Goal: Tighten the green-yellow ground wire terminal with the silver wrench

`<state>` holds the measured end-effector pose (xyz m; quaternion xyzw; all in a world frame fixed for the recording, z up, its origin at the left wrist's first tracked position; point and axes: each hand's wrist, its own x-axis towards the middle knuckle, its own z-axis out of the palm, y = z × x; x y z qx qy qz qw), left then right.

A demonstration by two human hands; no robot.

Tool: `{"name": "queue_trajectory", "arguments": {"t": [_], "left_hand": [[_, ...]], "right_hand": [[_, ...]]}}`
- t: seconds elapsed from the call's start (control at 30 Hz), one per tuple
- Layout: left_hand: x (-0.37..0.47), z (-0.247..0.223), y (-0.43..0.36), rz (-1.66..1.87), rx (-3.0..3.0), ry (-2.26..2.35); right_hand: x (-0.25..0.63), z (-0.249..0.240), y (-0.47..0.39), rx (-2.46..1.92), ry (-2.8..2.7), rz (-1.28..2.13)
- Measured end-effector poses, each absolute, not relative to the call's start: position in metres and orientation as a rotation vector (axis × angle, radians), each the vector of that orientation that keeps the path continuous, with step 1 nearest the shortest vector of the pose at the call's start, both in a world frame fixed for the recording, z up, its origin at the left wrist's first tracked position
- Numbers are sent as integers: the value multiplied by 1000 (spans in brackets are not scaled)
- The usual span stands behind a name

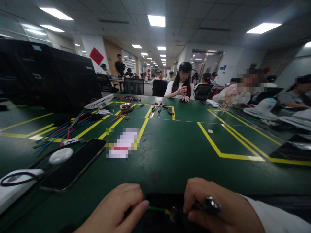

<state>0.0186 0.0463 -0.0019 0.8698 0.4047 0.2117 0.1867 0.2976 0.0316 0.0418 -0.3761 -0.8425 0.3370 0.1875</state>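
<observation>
Low in the head view, my left hand [119, 204] is closed, thumb against curled fingers, on a thin green wire [156, 209]. The wire runs right to a yellowish end beside a small shiny metal piece [173, 213], which is blurred. My right hand [209, 199] is closed around a silver metal tool [213, 204]; only its rounded shiny end shows, so its kind is unclear. Dark material lies below and between both hands. Whether the tool touches the wire is hidden.
A black phone [75, 165], a white round disc [60, 156] and bundled coloured wires [70, 127] lie left on the green table [170, 155]. A pixelated paper [125, 142] lies ahead. Black computer cases [53, 74] stand left. A person [178, 89] sits opposite.
</observation>
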Motion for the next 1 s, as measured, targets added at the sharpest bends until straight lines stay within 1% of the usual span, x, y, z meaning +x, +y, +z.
{"name": "queue_trajectory", "arguments": {"t": [0.33,0.47,0.6,0.73,0.83,1.0], "left_hand": [[19,2,42,583,2475,1174],[19,1,43,618,2448,1189],[19,2,45,573,2440,1171],[19,1,45,530,2422,1165],[18,0,44,576,2421,1184],[18,0,42,612,2444,1193]], "right_hand": [[273,67,41,-1250,-2220,882],[279,57,36,-1327,-2103,919],[289,44,28,-1382,-2001,966],[292,40,27,-1293,-2173,867],[291,39,29,-1170,-2257,791],[282,48,35,-1241,-2260,795]]}}
